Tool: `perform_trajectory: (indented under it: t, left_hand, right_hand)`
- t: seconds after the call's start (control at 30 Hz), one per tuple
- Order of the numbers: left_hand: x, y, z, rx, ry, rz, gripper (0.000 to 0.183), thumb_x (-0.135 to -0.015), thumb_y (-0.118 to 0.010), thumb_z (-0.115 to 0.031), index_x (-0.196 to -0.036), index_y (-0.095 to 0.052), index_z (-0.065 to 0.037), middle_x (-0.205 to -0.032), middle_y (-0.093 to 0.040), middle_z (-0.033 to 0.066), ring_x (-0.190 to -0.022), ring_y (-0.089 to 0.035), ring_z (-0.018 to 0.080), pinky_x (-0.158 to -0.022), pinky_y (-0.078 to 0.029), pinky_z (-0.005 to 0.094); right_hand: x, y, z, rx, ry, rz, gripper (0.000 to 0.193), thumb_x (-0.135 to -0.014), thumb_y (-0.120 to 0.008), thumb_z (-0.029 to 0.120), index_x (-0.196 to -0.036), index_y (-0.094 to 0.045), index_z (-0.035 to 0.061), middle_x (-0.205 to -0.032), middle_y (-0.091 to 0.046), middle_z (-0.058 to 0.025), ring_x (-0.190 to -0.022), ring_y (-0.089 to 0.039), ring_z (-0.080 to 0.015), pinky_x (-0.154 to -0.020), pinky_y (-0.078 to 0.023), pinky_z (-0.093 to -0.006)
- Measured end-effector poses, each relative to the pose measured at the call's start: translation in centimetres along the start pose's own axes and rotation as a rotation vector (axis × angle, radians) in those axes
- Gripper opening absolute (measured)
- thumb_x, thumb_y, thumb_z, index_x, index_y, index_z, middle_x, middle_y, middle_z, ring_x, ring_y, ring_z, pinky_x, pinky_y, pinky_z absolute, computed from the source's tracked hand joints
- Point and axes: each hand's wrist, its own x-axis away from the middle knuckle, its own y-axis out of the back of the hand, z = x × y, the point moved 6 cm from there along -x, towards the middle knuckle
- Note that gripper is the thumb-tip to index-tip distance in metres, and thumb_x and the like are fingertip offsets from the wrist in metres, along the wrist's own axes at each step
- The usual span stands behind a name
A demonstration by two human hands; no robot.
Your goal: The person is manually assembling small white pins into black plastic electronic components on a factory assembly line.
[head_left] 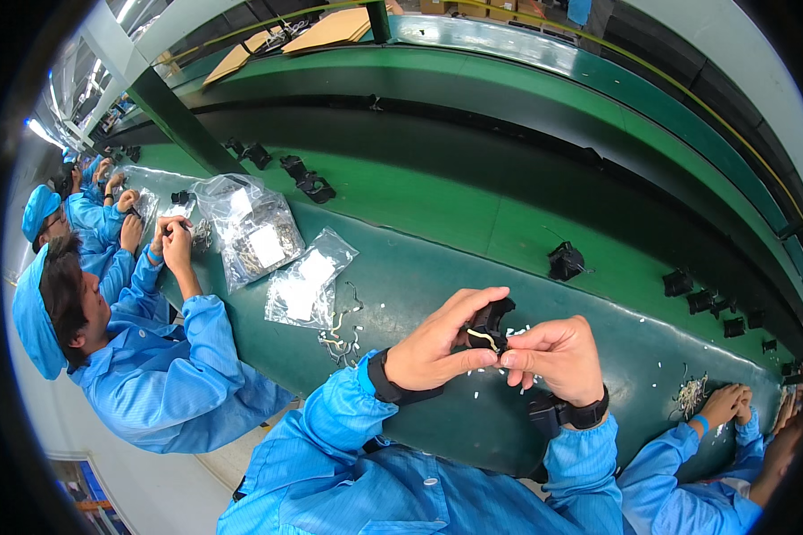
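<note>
My left hand [437,346] is wrapped round a small black plastic part [485,323] and holds it above the green worktable. Across the near side of this part runs a short cream wire [482,336]. My right hand [558,357] is closed in a pinch at the wire's right end, its fingertips touching the part's lower edge. The exact grip between those fingertips is too small to see clearly. Small white bits lie scattered on the table under and around both hands. To the left of my left hand lies a loose bunch of cream and dark wires [341,339].
Left of me are a flat clear bag [310,281] and a fuller bag of parts [257,236]. Similar black parts [566,261] stand along the green conveyor [455,209] beyond the table. Co-workers in blue sit on both sides; another wire bunch [690,397] lies at right.
</note>
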Motion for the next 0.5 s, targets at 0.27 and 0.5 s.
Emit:
perform_trajectory:
  t: [0.27,0.5]
  left_hand:
    - [0.0,0.3,0.5,-0.097,-0.02,-0.04,0.074,-0.094,-0.067,-0.009,-0.157,-0.027,-0.006,-0.14,-0.039,0.012,-0.127,-0.048,0.0233,-0.099,-0.049,0.0345]
    - [0.2,0.4,0.7,-0.136,-0.05,-0.096,0.079,-0.099,-0.061,-0.044,-0.157,-0.027,-0.003,-0.136,-0.045,0.0159,-0.117,-0.053,0.0238,-0.093,-0.05,0.0346]
  right_hand:
    - [-0.1,-0.2,-0.4,-0.001,0.014,-0.015,0.013,-0.086,-0.078,0.002,-0.097,-0.076,-0.0044,-0.078,-0.074,-0.0129,-0.064,-0.07,-0.0142,-0.05,-0.054,-0.0237]
    - [0.0,-1.1,0.2,-0.059,0.098,0.025,0.017,-0.093,-0.071,0.003,-0.107,-0.073,-0.006,-0.092,-0.075,-0.0157,-0.075,-0.073,-0.0172,-0.057,-0.057,-0.0257]
